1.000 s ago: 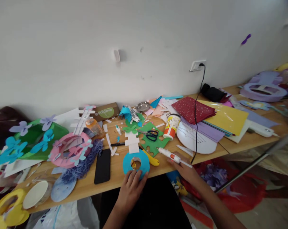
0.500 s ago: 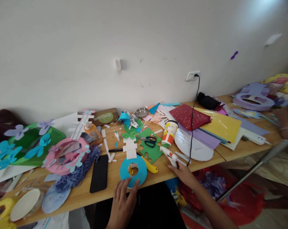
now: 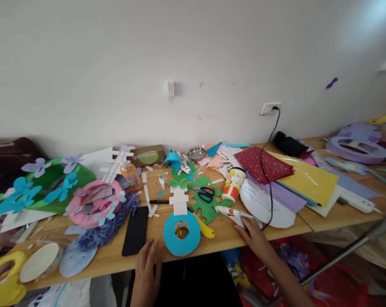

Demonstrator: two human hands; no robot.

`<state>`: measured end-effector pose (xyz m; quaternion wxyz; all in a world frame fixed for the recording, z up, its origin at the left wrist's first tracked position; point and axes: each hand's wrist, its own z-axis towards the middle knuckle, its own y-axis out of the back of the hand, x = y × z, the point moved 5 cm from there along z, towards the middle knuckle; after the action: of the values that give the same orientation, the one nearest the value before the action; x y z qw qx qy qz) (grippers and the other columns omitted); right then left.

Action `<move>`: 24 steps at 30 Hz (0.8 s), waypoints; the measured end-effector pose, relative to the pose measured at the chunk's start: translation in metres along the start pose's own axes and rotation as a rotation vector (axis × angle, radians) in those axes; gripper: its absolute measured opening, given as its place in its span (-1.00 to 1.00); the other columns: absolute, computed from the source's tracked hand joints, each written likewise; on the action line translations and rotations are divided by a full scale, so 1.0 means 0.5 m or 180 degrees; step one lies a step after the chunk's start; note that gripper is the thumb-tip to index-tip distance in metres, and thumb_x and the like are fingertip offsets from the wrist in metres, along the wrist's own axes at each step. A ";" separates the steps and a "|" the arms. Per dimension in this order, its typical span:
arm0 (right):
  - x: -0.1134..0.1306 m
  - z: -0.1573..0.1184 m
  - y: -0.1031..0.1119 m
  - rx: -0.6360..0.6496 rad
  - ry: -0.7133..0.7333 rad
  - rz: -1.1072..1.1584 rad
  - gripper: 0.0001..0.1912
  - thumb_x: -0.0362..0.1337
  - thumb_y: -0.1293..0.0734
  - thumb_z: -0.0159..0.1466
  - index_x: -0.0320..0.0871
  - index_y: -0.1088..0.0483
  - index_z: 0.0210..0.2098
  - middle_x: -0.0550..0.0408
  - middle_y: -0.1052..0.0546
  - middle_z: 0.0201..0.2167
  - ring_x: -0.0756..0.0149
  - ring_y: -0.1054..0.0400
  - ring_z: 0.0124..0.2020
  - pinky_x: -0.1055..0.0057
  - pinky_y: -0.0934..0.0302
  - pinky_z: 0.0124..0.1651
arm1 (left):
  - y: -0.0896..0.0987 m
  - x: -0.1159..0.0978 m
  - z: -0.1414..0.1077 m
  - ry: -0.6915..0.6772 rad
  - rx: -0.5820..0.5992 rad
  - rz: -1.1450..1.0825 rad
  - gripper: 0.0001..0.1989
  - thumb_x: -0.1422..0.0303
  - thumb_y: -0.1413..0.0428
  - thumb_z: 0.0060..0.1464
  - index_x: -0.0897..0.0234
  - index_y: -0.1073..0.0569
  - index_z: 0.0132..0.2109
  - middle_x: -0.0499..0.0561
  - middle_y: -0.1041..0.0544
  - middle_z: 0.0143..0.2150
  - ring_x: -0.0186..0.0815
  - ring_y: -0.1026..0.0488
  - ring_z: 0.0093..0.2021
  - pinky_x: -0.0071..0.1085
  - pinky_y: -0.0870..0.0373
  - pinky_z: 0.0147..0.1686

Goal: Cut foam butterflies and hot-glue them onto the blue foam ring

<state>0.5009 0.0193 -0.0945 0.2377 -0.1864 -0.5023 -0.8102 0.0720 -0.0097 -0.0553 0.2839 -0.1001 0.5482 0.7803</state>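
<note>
My left hand (image 3: pixel 146 268) rests at the table's front edge, fingers apart and holding nothing, between the black phone (image 3: pixel 135 231) and the blue paper ring (image 3: pixel 172 245). A strip of white tabs (image 3: pixel 179 199) stretches back from the ring. On the right, my right hand (image 3: pixel 250 232) has its fingers around the white hot glue gun (image 3: pixel 233 214), which lies low over the table with its nozzle to the left. Beside its nozzle is a green paper piece (image 3: pixel 208 212) with dark-handled scissors (image 3: pixel 206 195) on it. A yellow cutter (image 3: pixel 207 230) lies right of the ring.
A paper cup (image 3: pixel 233 184) stands behind the glue gun, whose area a black cord (image 3: pixel 262 160) crosses. Pink ring (image 3: pixel 80 213), blue yarn and an orange bottle (image 3: pixel 131 175) crowd the left. Folders (image 3: pixel 314 181) lie right; a metal bar (image 3: pixel 343 250) slants at lower right.
My left hand has let go of the blue ring and moved left, off it. My right hand stays at the glue gun. The view has shifted, and the person's arm at the far right is out of frame.
</note>
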 end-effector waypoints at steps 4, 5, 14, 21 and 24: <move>-0.004 0.001 0.000 -0.0029 0.0016 -0.0079 -0.56 0.00 -0.23 0.36 -0.13 -0.34 0.09 -0.16 -0.48 -0.06 -0.03 -0.36 0.00 -0.05 -0.27 0.07 | -0.028 0.013 -0.009 -0.0079 0.0164 0.0081 -0.45 0.39 0.03 0.29 0.08 -0.08 0.37 0.20 -0.30 0.27 -0.02 -0.29 0.25 0.05 -0.33 0.16; 0.000 0.001 0.003 -0.0048 0.0024 -0.0096 -0.55 -0.01 -0.23 0.36 -0.13 -0.32 0.12 -0.16 -0.47 -0.04 -0.04 -0.34 0.01 -0.06 -0.25 0.08 | -0.032 0.014 -0.012 -0.0117 0.0175 0.0134 -0.46 0.39 0.03 0.29 0.09 -0.10 0.37 0.20 -0.31 0.27 -0.01 -0.30 0.25 0.06 -0.33 0.15; 0.070 -0.020 0.035 -0.0945 -0.0137 -0.0175 -0.39 -0.06 -0.25 0.36 -0.15 -0.09 0.31 -0.20 -0.35 0.11 -0.03 -0.22 0.13 -0.08 -0.16 0.17 | -0.020 0.024 0.023 0.0808 0.0146 -0.0830 -0.56 0.19 0.08 0.31 0.25 -0.30 0.24 0.23 -0.35 0.25 -0.02 -0.28 0.27 0.08 -0.20 0.25; 0.106 -0.046 0.034 -0.1519 -0.0334 -0.0303 -0.42 -0.02 -0.27 0.34 -0.23 -0.21 0.22 -0.28 -0.36 0.05 -0.08 -0.23 0.11 -0.15 -0.18 0.13 | -0.033 0.002 0.092 0.1360 0.0351 -0.2037 -0.47 0.02 0.08 0.25 0.28 -0.38 0.17 0.21 -0.41 0.23 -0.04 -0.27 0.29 -0.01 -0.11 0.31; 0.142 -0.069 0.061 -0.1961 -0.0755 -0.0136 -0.44 -0.09 -0.28 0.33 -0.29 -0.23 0.21 -0.32 -0.34 0.05 -0.05 -0.26 0.08 -0.10 -0.19 0.13 | -0.044 -0.009 0.108 0.1497 0.0469 -0.2123 -0.42 -0.03 0.05 0.20 0.31 -0.40 0.14 0.24 -0.43 0.21 0.00 -0.29 0.27 -0.02 -0.14 0.29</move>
<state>0.4582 -0.0377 -0.0485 0.0930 -0.3320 -0.2616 -0.9015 0.0961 0.0434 -0.0500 0.3946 -0.4272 0.5900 0.5602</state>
